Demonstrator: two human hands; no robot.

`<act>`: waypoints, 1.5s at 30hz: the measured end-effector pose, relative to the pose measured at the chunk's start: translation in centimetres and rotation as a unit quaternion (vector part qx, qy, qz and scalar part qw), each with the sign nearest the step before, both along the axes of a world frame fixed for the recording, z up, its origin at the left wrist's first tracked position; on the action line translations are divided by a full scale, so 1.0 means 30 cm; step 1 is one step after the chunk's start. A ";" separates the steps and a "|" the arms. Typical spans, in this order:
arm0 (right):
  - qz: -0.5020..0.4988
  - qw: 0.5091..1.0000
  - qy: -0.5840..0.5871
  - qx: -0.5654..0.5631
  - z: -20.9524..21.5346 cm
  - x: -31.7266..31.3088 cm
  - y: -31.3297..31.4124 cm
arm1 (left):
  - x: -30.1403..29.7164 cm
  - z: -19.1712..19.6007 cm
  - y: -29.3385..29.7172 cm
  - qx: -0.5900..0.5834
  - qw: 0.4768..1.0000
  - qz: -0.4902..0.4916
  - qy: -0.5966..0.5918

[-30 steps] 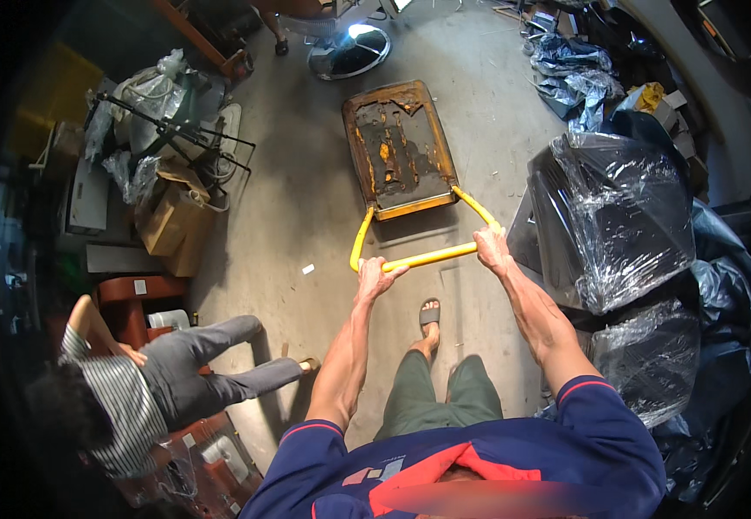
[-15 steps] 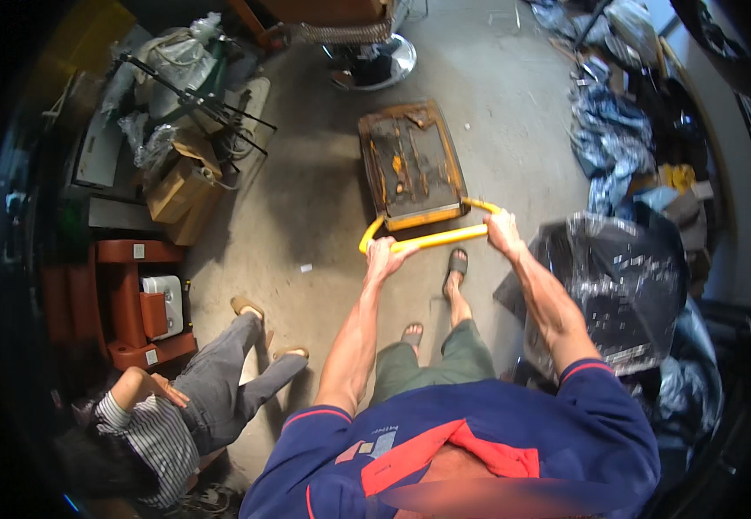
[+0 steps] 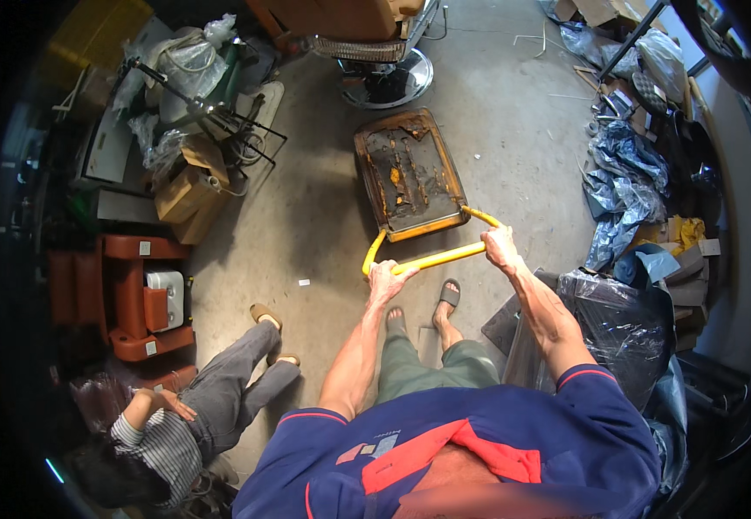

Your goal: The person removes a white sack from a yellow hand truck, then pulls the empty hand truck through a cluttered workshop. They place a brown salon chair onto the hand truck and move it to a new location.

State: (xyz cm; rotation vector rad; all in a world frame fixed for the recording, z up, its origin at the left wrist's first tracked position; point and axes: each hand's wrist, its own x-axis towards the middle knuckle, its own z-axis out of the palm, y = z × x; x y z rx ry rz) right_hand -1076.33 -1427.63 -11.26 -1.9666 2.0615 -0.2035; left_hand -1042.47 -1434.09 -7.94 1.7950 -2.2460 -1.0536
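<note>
A low platform trolley [image 3: 424,192] stands on the floor ahead of me, its dark top worn and rust-stained inside an orange-yellow rim. From its near end rises a yellow tube handle [image 3: 443,258] with a straight crossbar. At the left end of that bar, my left hand [image 3: 387,281] has its fingers wrapped round the tube. My right hand [image 3: 502,247] grips the right corner, where the bar meets the side tube. Both arms reach forward, and nothing lies on the trolley's top apart from patches of rust and peeled covering.
Beyond the trolley is a brown chair on a round chrome base [image 3: 388,80]. To my left are a person in grey trousers [image 3: 235,381], red-brown armrest furniture [image 3: 138,298] and cardboard boxes [image 3: 187,192]. A plastic-wrapped dark item [image 3: 613,324] and crumpled blue sheeting [image 3: 626,186] line the right.
The chair and side items have shifted nearer in view while the trolley stays ahead of me, so I have moved forward with it. My left foot has come forward. Both hands keep their grip.
</note>
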 end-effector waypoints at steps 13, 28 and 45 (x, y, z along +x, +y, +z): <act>-0.029 0.999 -0.031 0.021 0.086 0.040 -0.271 | 0.016 0.076 -0.342 0.112 0.993 0.026 0.016; -0.012 0.999 -0.031 0.006 0.036 0.082 -0.249 | 0.044 0.118 -0.330 0.075 0.997 0.005 -0.026; -0.035 0.997 -0.070 0.017 0.034 0.020 -0.610 | 0.010 0.091 -0.701 0.115 0.992 0.053 0.028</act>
